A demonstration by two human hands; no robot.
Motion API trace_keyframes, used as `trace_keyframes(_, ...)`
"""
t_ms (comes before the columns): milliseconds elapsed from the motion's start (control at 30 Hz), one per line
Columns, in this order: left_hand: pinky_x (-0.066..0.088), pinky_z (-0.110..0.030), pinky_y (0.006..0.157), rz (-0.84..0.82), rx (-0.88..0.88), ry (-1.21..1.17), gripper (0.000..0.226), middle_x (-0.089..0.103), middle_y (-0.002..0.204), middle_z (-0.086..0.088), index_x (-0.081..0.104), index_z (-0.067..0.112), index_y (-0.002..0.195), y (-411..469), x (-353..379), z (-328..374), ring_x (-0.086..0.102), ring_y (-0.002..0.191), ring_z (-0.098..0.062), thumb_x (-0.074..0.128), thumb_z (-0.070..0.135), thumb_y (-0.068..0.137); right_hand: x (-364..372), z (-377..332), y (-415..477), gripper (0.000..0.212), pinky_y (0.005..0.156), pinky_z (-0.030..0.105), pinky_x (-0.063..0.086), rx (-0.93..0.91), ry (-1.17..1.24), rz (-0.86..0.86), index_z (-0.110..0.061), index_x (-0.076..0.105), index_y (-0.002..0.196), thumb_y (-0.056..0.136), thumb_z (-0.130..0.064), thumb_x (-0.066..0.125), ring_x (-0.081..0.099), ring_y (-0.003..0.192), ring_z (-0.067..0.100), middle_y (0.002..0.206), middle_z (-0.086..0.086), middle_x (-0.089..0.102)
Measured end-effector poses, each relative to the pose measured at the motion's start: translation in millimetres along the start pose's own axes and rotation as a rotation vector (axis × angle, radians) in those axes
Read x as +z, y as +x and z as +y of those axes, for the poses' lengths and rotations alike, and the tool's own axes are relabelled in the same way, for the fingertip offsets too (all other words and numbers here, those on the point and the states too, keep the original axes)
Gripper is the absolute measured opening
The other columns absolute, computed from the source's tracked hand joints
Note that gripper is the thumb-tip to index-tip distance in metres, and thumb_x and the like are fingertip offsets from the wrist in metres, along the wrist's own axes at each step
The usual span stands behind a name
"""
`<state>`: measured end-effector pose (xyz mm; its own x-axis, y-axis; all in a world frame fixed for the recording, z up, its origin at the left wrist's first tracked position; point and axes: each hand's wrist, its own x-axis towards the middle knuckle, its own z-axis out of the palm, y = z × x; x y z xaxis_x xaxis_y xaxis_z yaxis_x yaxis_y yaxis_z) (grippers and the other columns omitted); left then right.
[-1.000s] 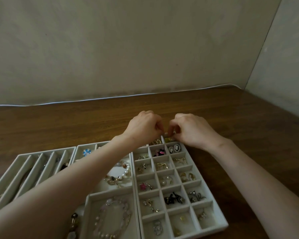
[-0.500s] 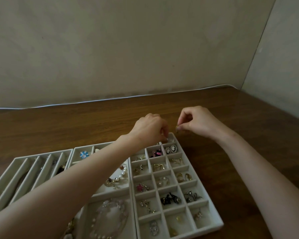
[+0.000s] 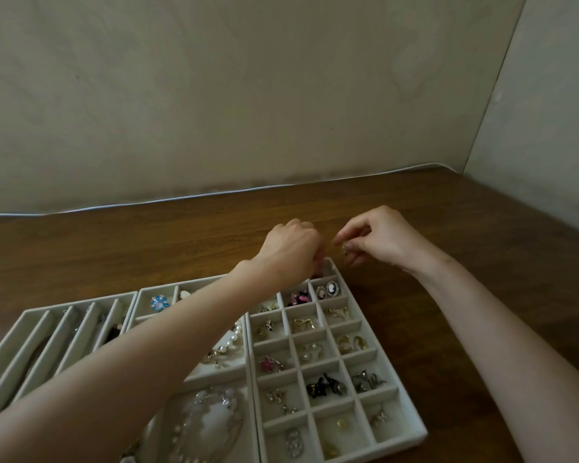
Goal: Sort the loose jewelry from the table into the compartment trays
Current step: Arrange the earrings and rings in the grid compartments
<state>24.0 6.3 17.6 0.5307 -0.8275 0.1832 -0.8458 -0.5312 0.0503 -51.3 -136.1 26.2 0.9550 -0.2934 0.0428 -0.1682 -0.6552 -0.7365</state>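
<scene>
**Two hands meet at the far corner of a jewelry tray**

Nearest the viewer, three pale compartment trays lie side by side on a dark wooden table (image 3: 482, 295). The slotted tray (image 3: 81, 301) sits on the left. The middle tray (image 3: 221, 375) holds a pearl bracelet (image 3: 208, 426) and, farther back, a blue flower brooch (image 3: 159, 302). The grid tray (image 3: 398, 441) on the right has small pieces in most of its square cells, among them a pair of oval cameo earrings (image 3: 328, 289) near its far end.

The left hand (image 3: 290, 253) hovers over the grid tray's far corner cell with its fingers curled under. Its fingertips are hidden, so whether it holds anything cannot be told. Just beside it, the right hand (image 3: 381, 242) pinches a small metal piece (image 3: 345, 249) between thumb and fingertips. The piece is in the air just past the tray's far right corner — not in any cell.

Beyond the hands, a white cable (image 3: 181, 197) runs along the table's back edge under a plain wall (image 3: 248, 95).
</scene>
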Motion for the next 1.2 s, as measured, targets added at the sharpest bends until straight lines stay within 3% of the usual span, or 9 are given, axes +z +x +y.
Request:
trace_keyframes(200, 0.038, -0.027, 0.075, -0.046, -0.059, -0.019, 0.011, 0.056, 0.106, 0.000, 0.063, 0.020, 0.097, 1, -3, 0, 0.050, 0.104, -0.017, 0.057, 0.026, 0.090, 1, -1, 0, 0.009, 0.065, 0.019, 0.055, 0.000, 0.021, 0.056, -0.018, 0.071, 0.082, 0.084, -0.010, 0.067, 0.068, 0.075, 0.008, 0.087, -0.001, 0.069)
trace_keyframes(333, 0.041, -0.026, 0.069, -0.106, -0.144, -0.057, 0.008, 0.059, 0.099, 0.000, 0.062, 0.019, 0.092, 3, -6, 1, 0.052, 0.088, -0.015, 0.060, 0.026, 0.089, 0, -1, 0, 0.013, 0.070, 0.024, 0.058, 0.021, 0.071, 0.073, -0.014, 0.071, 0.086, 0.084, -0.003, 0.065, 0.069, 0.078, 0.011, 0.087, 0.002, 0.069)
trace_keyframes(500, 0.036, -0.028, 0.069, -0.084, -0.163, 0.000, 0.007, 0.056, 0.092, 0.000, 0.061, 0.017, 0.090, 3, -5, 6, 0.047, 0.081, -0.015, 0.054, 0.020, 0.091, -1, -4, -2, 0.007, 0.068, 0.024, 0.058, 0.028, 0.189, 0.079, -0.009, 0.072, 0.088, 0.083, -0.007, 0.068, 0.070, 0.076, 0.013, 0.085, 0.006, 0.071)
trace_keyframes(667, 0.039, -0.029, 0.073, -0.047, -0.182, 0.029, 0.009, 0.058, 0.095, -0.002, 0.062, 0.014, 0.092, 2, 1, 7, 0.051, 0.086, -0.018, 0.056, 0.021, 0.089, -2, -3, -3, 0.029, 0.072, 0.027, 0.059, 0.007, 0.167, 0.071, -0.014, 0.068, 0.099, 0.084, 0.010, 0.059, 0.068, 0.084, 0.015, 0.093, 0.006, 0.065)
trace_keyframes(767, 0.039, -0.026, 0.064, -0.063, -0.222, -0.054, 0.009, 0.056, 0.086, 0.001, 0.059, 0.016, 0.084, 2, 1, 3, 0.052, 0.076, -0.015, 0.059, 0.024, 0.089, -2, -3, -3, 0.034, 0.071, 0.025, 0.059, -0.002, 0.193, 0.062, -0.017, 0.069, 0.099, 0.083, 0.012, 0.060, 0.069, 0.086, 0.015, 0.098, 0.005, 0.064)
trace_keyframes(933, 0.034, -0.021, 0.052, -0.071, -0.252, -0.125, 0.020, 0.051, 0.072, 0.007, 0.051, 0.020, 0.071, 2, 4, 0, 0.047, 0.064, -0.008, 0.060, 0.024, 0.088, -2, -4, -5, 0.030, 0.071, 0.025, 0.057, -0.063, 0.144, 0.138, -0.021, 0.070, 0.093, 0.081, 0.007, 0.066, 0.067, 0.078, 0.011, 0.082, 0.000, 0.069)
trace_keyframes(1200, 0.039, -0.020, 0.055, -0.089, -0.260, -0.178, 0.016, 0.058, 0.082, 0.002, 0.054, 0.019, 0.074, 1, 7, 1, 0.053, 0.069, -0.011, 0.060, 0.024, 0.089, -1, -2, -4, 0.026, 0.065, 0.022, 0.056, -0.046, 0.174, 0.131, -0.018, 0.069, 0.092, 0.082, 0.006, 0.064, 0.068, 0.080, 0.012, 0.087, 0.004, 0.068)
